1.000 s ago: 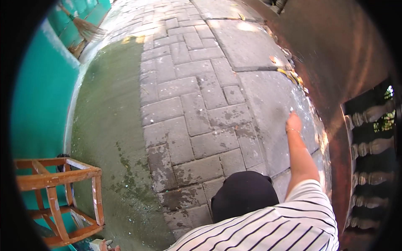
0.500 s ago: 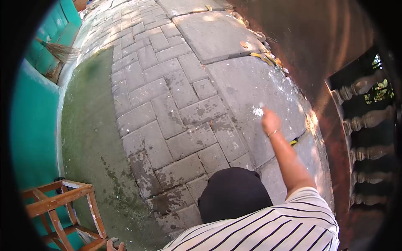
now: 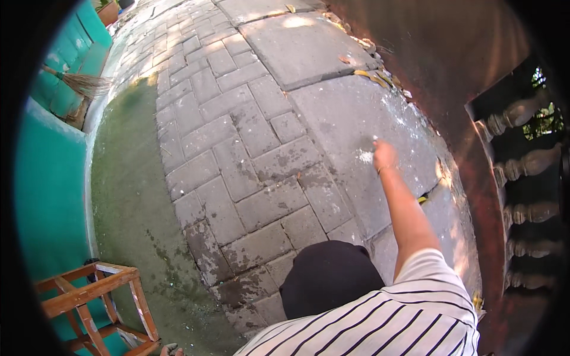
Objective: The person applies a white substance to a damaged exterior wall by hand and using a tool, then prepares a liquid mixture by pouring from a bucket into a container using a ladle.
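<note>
My right hand (image 3: pixel 385 154) is stretched out over a large grey concrete slab (image 3: pixel 338 113), its fingers closed. A tiny whitish spot shows at its fingertips; what it is, I cannot make out. Beside the fingers, a white patch (image 3: pixel 364 156) marks the slab. Only part of my left hand (image 3: pixel 171 350) shows at the lower edge, near the foot of a worn wooden stool frame (image 3: pixel 89 296); its grip is hidden. My right arm comes out of a white sleeve with black stripes, and a rounded dark cloth shape (image 3: pixel 332 276) rises in front of the shirt.
Grey paving bricks (image 3: pixel 237 172) run beside a greenish, damp concrete strip (image 3: pixel 127 160). At left stands a green wall (image 3: pixel 50 184) with a straw broom (image 3: pixel 86 85). Along the right are a brown wall (image 3: pixel 427 47) and turned balusters (image 3: pixel 522 166). Dry leaves (image 3: pixel 371 77) lie along the slabs.
My right hand has shifted slightly up and forward past the white patch. The whole view has moved a little; my left hand stays at the lower edge.
</note>
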### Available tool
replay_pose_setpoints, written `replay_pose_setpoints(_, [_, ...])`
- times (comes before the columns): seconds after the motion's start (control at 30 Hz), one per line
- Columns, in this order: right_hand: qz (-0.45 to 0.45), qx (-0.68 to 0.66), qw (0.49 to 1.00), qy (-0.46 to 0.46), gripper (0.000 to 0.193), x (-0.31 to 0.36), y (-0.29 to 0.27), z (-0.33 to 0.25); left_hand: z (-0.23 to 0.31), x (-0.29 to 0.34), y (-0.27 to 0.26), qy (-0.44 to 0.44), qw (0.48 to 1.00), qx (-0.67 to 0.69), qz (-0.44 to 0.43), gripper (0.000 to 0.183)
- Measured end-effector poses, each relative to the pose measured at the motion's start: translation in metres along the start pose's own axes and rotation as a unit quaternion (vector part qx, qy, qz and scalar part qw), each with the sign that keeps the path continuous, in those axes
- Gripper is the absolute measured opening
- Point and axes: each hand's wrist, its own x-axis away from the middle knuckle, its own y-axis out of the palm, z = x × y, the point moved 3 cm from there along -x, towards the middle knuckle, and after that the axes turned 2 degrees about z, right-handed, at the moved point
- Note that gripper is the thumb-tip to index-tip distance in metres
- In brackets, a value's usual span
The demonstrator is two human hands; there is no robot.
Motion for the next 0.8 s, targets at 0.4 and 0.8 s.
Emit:
replay_pose_setpoints(0.4, [-0.031,0.022,0.999,0.008,0.024,-0.002,0.021,0.005,0.032,-0.002,0.004,-0.020,0.999,0.048,0.015,0.035])
replay_pose_setpoints(0.8, [-0.338,-0.284,0.893,0.091,0.029,0.084,-0.008,-0.026,0.044,-0.018,0.011,-0.018,0.995,0.080,0.051,0.029])
